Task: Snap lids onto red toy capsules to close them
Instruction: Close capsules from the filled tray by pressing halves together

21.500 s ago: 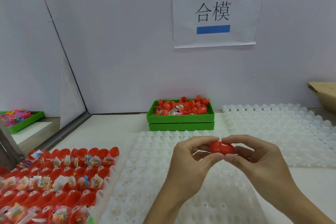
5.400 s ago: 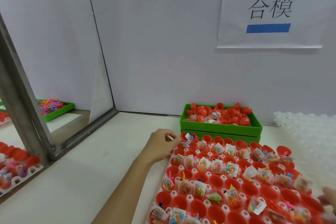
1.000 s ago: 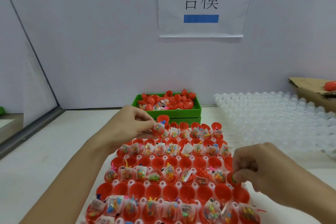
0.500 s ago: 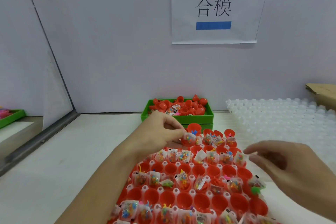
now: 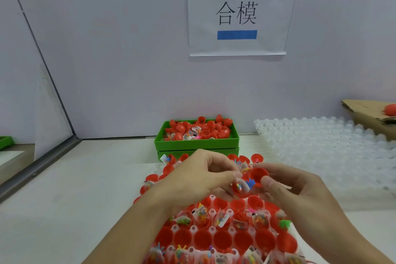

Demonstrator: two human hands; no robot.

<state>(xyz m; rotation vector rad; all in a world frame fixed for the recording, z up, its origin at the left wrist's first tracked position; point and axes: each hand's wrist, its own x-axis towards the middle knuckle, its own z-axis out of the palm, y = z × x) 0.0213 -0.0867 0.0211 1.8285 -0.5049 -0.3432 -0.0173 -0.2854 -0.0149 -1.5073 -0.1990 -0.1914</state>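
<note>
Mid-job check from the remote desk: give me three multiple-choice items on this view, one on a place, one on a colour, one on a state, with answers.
1. Where is the green bin?
A. against the back wall, behind the capsule tray
B. on the cardboard
C. under the left hand

2. What colour are the tape strips on the paper sign?
A. red
B. blue
C. green

3. What is the state of the capsule half in the left hand?
A. lidded
B. empty
C. open, with a toy packet inside

Answers: 1 A, it sits at the wall beyond the tray. 2 B, both strips are blue. 3 C, the right hand holds the lid apart from it.
</note>
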